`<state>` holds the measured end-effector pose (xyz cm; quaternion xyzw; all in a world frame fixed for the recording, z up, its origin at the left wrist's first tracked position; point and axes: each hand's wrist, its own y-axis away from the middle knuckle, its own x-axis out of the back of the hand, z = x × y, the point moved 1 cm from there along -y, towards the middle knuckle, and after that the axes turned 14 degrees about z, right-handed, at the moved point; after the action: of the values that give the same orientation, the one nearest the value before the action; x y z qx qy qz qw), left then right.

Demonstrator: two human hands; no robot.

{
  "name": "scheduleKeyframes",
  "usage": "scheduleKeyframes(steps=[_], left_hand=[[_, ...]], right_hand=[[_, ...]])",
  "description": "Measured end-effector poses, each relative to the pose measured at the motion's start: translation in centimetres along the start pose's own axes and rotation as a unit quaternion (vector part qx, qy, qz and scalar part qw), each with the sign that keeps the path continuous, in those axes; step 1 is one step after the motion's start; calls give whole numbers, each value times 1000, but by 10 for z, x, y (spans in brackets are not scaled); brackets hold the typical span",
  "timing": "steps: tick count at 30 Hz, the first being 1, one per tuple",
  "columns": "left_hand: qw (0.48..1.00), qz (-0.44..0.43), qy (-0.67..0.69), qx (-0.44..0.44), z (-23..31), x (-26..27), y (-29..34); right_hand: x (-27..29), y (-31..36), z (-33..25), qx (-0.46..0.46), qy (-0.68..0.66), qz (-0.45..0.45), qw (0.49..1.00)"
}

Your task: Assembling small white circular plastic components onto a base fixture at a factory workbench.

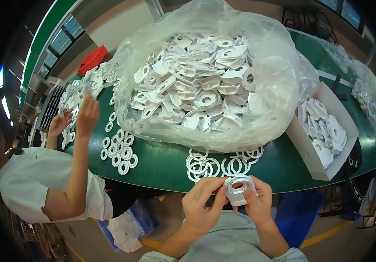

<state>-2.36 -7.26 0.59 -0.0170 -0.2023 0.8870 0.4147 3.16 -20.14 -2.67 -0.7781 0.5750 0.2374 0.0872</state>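
Observation:
Between my two hands, close to the table's front edge, is a white plastic part with a round hole and a rounded plate shape [237,199]. My left hand [200,203] pinches its left side with thumb and fingers. On the other side my right hand [258,201] grips it, the thumb lying on its face. Just beyond lie several thin white rings [203,167], some overlapping. Farther off, a big clear plastic bag [271,83] stands open, heaped with similar white parts [196,83].
Thick white rings [120,150] lie in a cluster on the green table [166,163]. At right a cardboard box [325,168] holds more white parts. A co-worker [52,183] works at left near a red bin [92,59]. Blue bins [299,216] stand below the table edge.

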Motion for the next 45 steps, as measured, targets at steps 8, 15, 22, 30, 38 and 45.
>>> scheduleKeyframes(steps=[8, 15, 22, 30, 38, 45], left_hand=[[997, -41, 49, 50, -3, 4, -7], [994, -80, 66, 24, -4, 2, -15], [995, -42, 80, 51, -11, -3, -10], [985, -119, 26, 123, -9, -4, -10], [961, -163, 131, 180, -24, 8, -11], [986, -111, -17, 125, -31, -2, 1]], right_hand=[[-1, 1, -12, 28, 75, 41, 996], [0, -5, -13, 106, 161, -9, 981], [2, 0, 5, 102, 176, -8, 979], [5, 0, 2, -89, 28, 26, 995], [14, 3, -3, -97, 64, -25, 993], [12, 7, 9, -5, 179, -80, 981]])
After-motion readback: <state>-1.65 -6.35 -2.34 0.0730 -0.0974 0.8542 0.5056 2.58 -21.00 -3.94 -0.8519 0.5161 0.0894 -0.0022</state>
